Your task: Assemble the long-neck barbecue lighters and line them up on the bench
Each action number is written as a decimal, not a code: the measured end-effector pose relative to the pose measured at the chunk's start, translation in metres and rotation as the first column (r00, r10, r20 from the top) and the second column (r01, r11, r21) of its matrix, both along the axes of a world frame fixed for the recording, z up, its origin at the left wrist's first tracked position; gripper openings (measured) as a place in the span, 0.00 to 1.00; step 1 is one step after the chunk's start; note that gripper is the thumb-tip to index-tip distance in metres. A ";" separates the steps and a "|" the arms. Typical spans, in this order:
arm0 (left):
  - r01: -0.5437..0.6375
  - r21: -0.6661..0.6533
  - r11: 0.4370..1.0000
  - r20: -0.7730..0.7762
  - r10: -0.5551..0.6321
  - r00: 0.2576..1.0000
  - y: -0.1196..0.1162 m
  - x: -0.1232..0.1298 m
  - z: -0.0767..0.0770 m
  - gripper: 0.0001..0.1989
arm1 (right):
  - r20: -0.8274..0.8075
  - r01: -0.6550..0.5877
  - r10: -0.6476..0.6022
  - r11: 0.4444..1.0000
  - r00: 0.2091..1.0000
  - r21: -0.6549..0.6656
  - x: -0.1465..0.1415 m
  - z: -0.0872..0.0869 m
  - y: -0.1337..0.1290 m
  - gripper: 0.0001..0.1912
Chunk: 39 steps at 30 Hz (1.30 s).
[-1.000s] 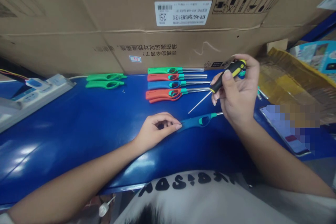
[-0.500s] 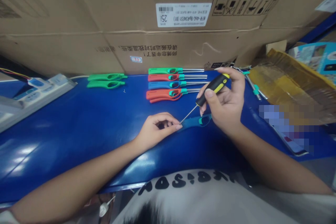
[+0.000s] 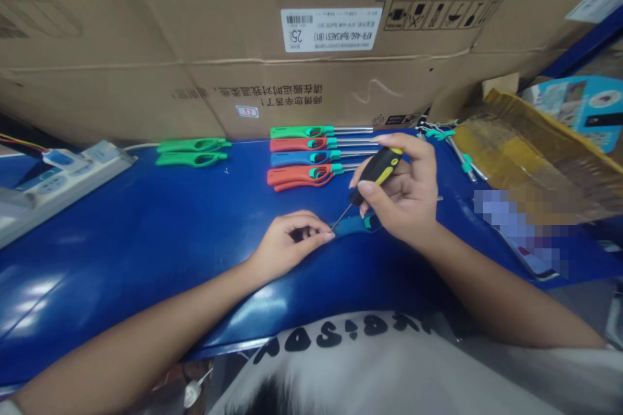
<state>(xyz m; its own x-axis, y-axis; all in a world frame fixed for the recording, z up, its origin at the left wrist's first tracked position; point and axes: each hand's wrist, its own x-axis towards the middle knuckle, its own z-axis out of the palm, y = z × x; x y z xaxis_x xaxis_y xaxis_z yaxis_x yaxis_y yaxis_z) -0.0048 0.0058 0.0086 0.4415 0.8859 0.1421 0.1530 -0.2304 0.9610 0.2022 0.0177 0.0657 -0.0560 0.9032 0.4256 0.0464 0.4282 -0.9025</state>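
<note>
My right hand (image 3: pixel 406 198) is closed around the black and yellow handle of a screwdriver (image 3: pixel 379 168), whose thin shaft slants down to the left. Its tip meets the fingertips of my left hand (image 3: pixel 292 243), at the left end of a blue lighter (image 3: pixel 353 227). Pinched together, my left fingers hold that end of the lighter; the tip's exact contact point is hidden. Behind them lies a row of green, red and blue lighters (image 3: pixel 299 159) with metal tubes pointing right. Two green handle pieces (image 3: pixel 192 159) without tubes rest farther left.
A white power strip (image 3: pixel 73 175) lies at the left of the blue table (image 3: pixel 146 233). Cardboard (image 3: pixel 204 26) stands along the back. At the right are metal tubes with green parts (image 3: pixel 464 159), a taped carton (image 3: pixel 540 155) and a partly blurred phone-like object (image 3: pixel 535 259).
My right hand and the screwdriver have moved slightly left and down, with the handle tilted lower. My left hand keeps its pinch. The whole view has shifted a little.
</note>
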 end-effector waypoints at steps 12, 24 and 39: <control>0.094 0.096 0.991 -0.033 -0.091 0.995 0.000 -0.003 -0.003 0.08 | 0.191 -0.404 0.400 0.914 0.897 -0.014 0.000 0.039 -0.001 0.24; 0.198 0.361 0.911 -0.137 -0.158 0.978 0.002 -0.009 0.005 0.14 | 0.141 -0.274 0.269 0.962 0.953 0.020 -0.003 0.024 -0.005 0.27; 0.307 0.431 0.848 -0.491 -0.065 0.869 0.010 -0.014 -0.001 0.26 | 0.201 -0.014 -0.094 0.879 0.975 0.477 -0.001 -0.021 0.011 0.28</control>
<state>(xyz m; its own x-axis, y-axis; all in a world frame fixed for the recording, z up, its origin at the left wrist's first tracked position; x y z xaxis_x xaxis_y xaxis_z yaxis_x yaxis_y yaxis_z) -0.0187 0.0162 0.0075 0.7110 0.6480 0.2732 0.4352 -0.7106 0.5529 0.2013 0.0291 0.0444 -0.1616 0.5999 0.7836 0.2395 0.7942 -0.5585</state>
